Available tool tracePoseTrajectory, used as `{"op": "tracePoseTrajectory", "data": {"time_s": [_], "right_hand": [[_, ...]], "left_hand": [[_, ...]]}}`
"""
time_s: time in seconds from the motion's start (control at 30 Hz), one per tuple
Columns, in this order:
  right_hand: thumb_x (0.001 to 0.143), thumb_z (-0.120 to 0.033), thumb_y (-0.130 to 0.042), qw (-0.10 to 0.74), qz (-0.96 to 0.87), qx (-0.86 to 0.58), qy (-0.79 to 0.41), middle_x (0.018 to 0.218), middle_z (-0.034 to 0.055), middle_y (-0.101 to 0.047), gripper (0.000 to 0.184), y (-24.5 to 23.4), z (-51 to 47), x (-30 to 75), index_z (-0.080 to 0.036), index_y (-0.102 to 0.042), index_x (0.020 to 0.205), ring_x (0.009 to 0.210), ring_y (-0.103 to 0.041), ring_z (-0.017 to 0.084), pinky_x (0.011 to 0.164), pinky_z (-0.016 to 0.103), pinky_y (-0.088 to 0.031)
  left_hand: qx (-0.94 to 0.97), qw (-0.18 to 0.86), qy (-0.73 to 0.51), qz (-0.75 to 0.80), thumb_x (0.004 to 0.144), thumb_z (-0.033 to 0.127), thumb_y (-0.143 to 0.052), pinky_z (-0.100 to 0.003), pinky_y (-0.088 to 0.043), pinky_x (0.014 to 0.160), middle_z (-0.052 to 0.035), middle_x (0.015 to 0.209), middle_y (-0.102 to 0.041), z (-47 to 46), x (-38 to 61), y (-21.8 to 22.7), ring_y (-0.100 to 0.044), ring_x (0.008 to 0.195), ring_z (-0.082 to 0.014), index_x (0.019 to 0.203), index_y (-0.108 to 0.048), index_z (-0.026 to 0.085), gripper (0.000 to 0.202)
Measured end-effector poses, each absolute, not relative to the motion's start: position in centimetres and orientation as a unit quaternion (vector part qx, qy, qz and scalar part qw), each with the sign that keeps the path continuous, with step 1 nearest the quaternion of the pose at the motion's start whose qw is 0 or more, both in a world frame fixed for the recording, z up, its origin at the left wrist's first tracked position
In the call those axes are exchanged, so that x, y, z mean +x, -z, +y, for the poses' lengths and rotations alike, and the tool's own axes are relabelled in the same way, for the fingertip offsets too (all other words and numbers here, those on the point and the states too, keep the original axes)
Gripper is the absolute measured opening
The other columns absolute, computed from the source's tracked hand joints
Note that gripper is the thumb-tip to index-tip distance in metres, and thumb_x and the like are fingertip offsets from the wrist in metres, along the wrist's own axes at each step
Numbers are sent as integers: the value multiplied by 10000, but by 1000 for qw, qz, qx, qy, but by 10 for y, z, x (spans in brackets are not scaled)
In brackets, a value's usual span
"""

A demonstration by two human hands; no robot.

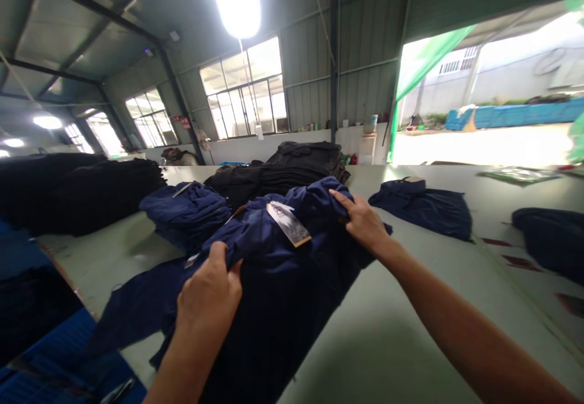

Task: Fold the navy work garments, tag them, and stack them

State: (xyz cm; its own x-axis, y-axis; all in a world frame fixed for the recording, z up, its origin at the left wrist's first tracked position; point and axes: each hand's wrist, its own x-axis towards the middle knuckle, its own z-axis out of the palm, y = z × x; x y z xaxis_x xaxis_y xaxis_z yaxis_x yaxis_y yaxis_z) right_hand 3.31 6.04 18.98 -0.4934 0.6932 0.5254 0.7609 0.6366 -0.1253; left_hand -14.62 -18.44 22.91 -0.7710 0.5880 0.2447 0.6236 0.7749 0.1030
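Observation:
A navy blue garment (278,270) lies bunched on the pale green table (410,306) in front of me, with a paper hang tag (288,223) on top. My left hand (208,291) is closed on a fold of this garment at its near left side. My right hand (362,221) grips the cloth at the garment's far right edge, fingers curled into the fabric. Part of the garment hangs over the table's near edge.
A folded navy pile (187,209) sits behind left, black stacks (292,167) at the back and a long black heap (77,191) at far left. Single navy garments (424,206) lie to the right, another (552,240) at the right edge. Blue crates (45,355) stand below left.

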Motion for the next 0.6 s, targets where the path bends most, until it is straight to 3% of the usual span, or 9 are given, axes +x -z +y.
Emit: {"op": "tracePoseTrajectory", "data": {"time_s": [0.17, 0.37, 0.5, 0.6], "right_hand": [[849, -223, -403, 275, -871, -393, 102, 1041, 57, -424, 605, -214, 80, -47, -364, -156, 1384, 899, -458, 186, 782, 290, -349], [905, -241, -270, 247, -884, -378, 124, 1196, 70, -409, 531, -220, 119, -135, -409, -94, 1377, 1021, -414, 205, 846, 347, -319], [873, -391, -382, 208, -881, -416, 86, 1423, 57, -211, 588, -194, 139, -191, -435, -71, 1369, 1236, -228, 313, 945, 535, -208], [820, -532, -407, 113, -896, -429, -21, 1482, 16, -80, 616, -158, 142, -208, -467, -105, 1353, 1275, -99, 427, 901, 674, -145]], "left_hand": [[-295, 127, 143, -936, 821, 376, -373, -332, -431, 655, -78, 881, -637, -164, -211, -248, -611, 767, -254, 1094, -436, 231, 316], [-266, 149, 166, -938, 847, 269, -301, -377, -435, 754, -129, 1083, -569, -127, -274, -221, -579, 868, -246, 1223, -391, 188, 394], [-258, 184, 77, -945, 859, 249, -287, -568, -284, 929, -128, 1335, -391, -95, -282, -186, -349, 1199, -351, 1331, -327, 239, 473], [-335, 114, 49, -934, 849, 440, -315, -716, -135, 902, -22, 1453, -242, -75, -276, -153, -121, 1277, -462, 1323, -295, 397, 476]]}}
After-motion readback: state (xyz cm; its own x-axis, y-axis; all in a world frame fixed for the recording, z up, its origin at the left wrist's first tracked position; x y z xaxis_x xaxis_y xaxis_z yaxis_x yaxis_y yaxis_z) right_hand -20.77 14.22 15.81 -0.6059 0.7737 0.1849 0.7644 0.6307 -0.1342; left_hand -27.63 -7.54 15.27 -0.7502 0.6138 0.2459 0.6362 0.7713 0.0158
